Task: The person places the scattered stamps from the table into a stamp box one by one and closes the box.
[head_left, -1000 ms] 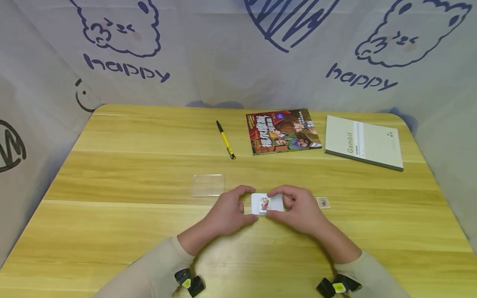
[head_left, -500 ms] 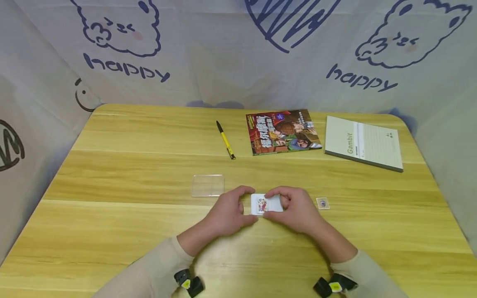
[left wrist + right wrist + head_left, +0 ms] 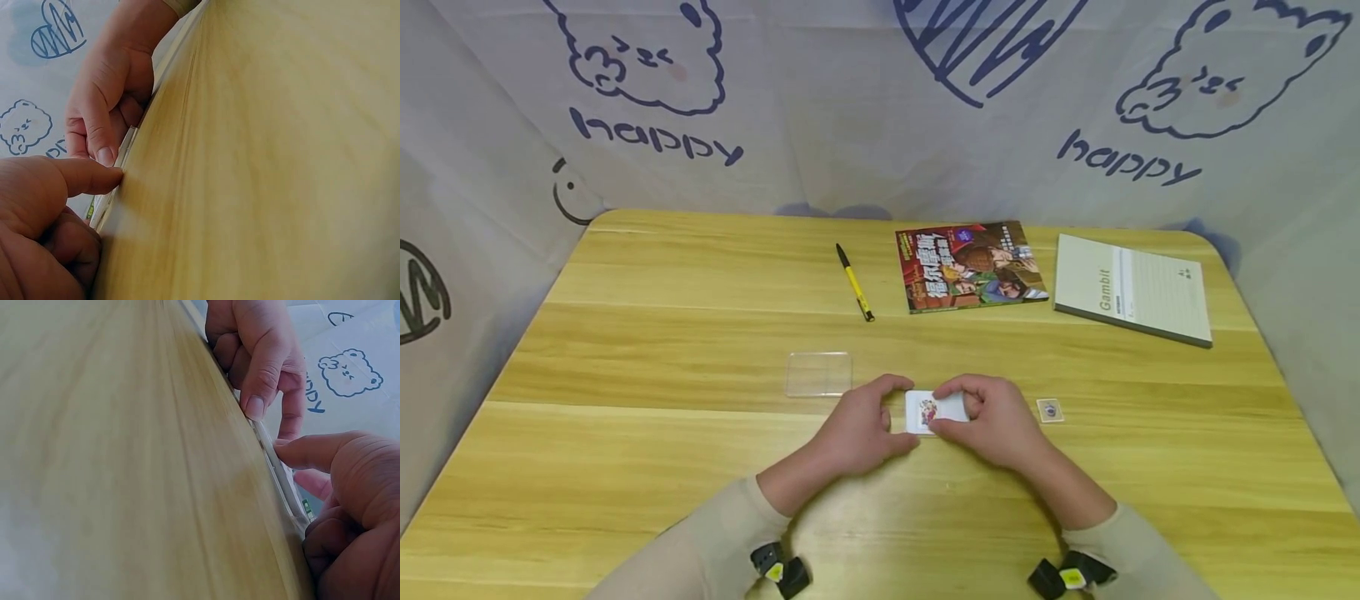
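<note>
A white card (image 3: 951, 407) with a small coloured picture lies between both hands near the middle of the table, in the head view. From the right wrist view, a shallow clear plastic case (image 3: 284, 497) shows under its white edge. My left hand (image 3: 859, 429) holds the case's left end, thumb on the near edge and forefinger on the far one. Thumb and forefinger of my right hand (image 3: 1000, 421) pinch the white card across its long edges, close beside the picture. That hand covers part of the card's right end.
A clear rectangular plastic lid (image 3: 818, 374) lies left of the hands, a small clear square (image 3: 1050, 410) with a dark mark right of them. Farther back are a yellow-black pen (image 3: 855, 283), a comic-style book (image 3: 972, 267) and a notebook (image 3: 1132, 287). A printed cloth (image 3: 850, 125) hangs behind.
My right hand has shifted slightly left, and the coloured picture has moved a little left with it. The left hand stays in place.
</note>
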